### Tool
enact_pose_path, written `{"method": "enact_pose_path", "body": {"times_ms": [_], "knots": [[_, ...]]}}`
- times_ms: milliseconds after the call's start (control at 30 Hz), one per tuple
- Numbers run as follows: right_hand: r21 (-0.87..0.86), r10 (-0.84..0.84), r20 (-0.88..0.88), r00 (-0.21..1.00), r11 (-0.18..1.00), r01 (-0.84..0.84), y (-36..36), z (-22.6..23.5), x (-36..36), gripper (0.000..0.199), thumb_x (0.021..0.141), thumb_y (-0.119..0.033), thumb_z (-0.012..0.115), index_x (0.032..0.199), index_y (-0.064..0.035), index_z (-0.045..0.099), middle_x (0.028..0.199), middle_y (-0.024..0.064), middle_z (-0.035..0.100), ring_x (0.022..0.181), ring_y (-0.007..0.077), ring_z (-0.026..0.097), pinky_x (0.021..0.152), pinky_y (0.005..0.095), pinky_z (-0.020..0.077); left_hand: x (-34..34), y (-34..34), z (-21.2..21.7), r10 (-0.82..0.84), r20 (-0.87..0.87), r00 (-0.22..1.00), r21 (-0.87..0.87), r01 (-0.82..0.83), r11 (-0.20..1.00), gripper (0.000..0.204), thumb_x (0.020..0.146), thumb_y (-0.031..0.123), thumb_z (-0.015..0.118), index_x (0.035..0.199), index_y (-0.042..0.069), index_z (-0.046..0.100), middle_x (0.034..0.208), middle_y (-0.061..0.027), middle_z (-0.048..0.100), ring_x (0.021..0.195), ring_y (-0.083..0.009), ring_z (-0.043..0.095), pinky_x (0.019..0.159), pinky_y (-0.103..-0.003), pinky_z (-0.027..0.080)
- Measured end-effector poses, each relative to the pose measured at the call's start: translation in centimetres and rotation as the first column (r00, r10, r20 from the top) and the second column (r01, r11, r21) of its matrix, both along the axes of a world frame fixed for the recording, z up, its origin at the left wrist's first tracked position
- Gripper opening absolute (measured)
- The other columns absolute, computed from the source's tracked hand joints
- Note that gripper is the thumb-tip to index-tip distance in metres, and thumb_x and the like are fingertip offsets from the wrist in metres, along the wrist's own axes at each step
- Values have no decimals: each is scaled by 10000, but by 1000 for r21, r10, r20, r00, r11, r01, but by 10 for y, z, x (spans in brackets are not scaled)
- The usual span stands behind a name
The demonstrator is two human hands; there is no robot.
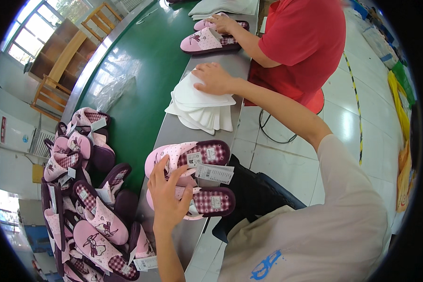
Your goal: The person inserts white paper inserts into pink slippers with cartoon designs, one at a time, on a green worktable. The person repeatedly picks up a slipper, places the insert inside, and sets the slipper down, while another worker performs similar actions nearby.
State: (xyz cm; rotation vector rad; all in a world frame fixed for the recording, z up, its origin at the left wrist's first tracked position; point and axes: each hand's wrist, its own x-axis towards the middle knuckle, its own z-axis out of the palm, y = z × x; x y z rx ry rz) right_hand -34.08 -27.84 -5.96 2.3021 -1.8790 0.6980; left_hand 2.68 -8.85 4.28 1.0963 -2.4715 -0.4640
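Note:
A pair of pink slippers with checked maroon insoles lies on the metal table edge in front of me, the far slipper (211,152) beside the near slipper (221,201). Over their toe ends rests my left hand (168,197), its fingers spread and touching the pink uppers. A white paper tag (215,173) hangs across the pair. Farther up, my right hand (215,79) lies on a fanned stack of white shaped sheets (199,108), fingers apart on the top sheet. Whether its thumb has lifted a sheet is hidden.
Many similar slippers (98,235) are heaped at left, beside a green table surface (150,61) with a clear plastic bag (113,91). A co-worker in a red shirt (305,42) handles another slipper pair (204,40) near more white sheets (223,6).

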Motion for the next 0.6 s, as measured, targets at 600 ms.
{"method": "enact_pose_path", "body": {"times_ms": [600], "knots": [[-252, -210, -175, 962, 954, 163, 9, 37, 7, 571, 890, -501, 748, 1202, -27, 698, 1186, 150, 633, 1174, 315, 579, 1074, 489, 379, 9, 0, -2, -39, -17, 999, 3, 40, 999, 483, 837, 266, 716, 1300, 128, 714, 1576, -193, 474, 1438, -408, 450, 1180, -530, 306]]}}
